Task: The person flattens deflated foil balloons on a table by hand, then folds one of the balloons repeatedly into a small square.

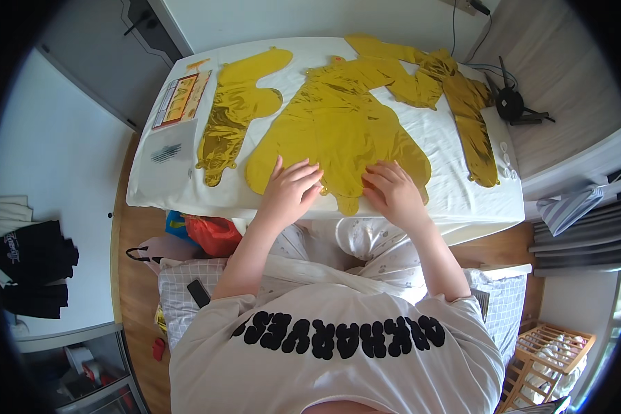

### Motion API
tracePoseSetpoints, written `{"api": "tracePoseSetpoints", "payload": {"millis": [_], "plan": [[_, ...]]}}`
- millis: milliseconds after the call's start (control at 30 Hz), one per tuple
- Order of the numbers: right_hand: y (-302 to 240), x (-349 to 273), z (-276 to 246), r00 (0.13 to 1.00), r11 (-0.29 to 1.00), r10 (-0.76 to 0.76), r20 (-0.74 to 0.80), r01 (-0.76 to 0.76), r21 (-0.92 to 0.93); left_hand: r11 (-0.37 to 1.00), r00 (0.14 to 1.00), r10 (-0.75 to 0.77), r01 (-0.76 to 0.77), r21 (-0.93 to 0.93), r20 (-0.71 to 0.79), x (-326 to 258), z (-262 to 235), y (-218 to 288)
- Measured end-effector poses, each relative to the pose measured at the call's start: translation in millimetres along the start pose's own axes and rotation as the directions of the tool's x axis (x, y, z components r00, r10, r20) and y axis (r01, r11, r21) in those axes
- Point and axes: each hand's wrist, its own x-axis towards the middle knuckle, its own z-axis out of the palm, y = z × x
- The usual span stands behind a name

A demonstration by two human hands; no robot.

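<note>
Spread flat over a white cloth-covered table (455, 190), central and reaching close to the near edge: a large, shiny gold foil sheet (338, 131) of flared, bell-like outline, wide at the bottom and narrow at the top. On its near edge, the left hand (293, 190), palm down, fingers bent and slightly apart. Across a gap, on the same edge, the right hand (393, 192), also palm down, fingers bent and nearly side by side. Between both hands, a short gold foil tab (347, 205) pointing toward the body. Cannot tell pinch from light touch at either set of fingertips.

To the left, well apart from both hands, a long gold foil piece (245, 96) with rounded bulges, lying flat and wrinkled. At upper right, angular gold foil strips (466, 110), partly crumpled, meeting the flared sheet's upper side — joined or merely overlapping, hard to say.

Along the table's left side, a rectangular red, orange and yellow printed card (181, 101), print too small to read; just below, a translucent whitish plastic pouch (165, 155) with a dark printed block, likewise illegible. At the right edge, a black device with stick-like antennas (509, 105). Across a white T-shirt (334, 369), bold, puffy black lettering (324, 336) — large and legible.
</note>
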Motion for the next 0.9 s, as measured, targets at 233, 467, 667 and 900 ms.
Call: {"api": "tracePoseSetpoints", "payload": {"millis": [233,467,667,900], "plan": [[-7,-8,5,1.0,1.0,-0.001,-0.007,0.001,0.026,0.999,0.999,0.038,-0.037,0.032,-0.032,-2,5,1],[-9,-9,4,1.0,1.0,0.012,-0.001,-0.012,0.019,0.999,0.999,0.027,-0.026,0.026,-0.044,0,2,4],[-11,-8,2,1.0,1.0,0.006,0.014,-0.007,0.028,1.0,0.999,0.021,-0.021,0.008,-0.05,-2,2,3],[-11,-8,4,1.0,0.998,-0.008,-0.012,0.008,0.066,0.999,0.998,0.031,-0.03,0.023,-0.058,-4,4,3]]}}
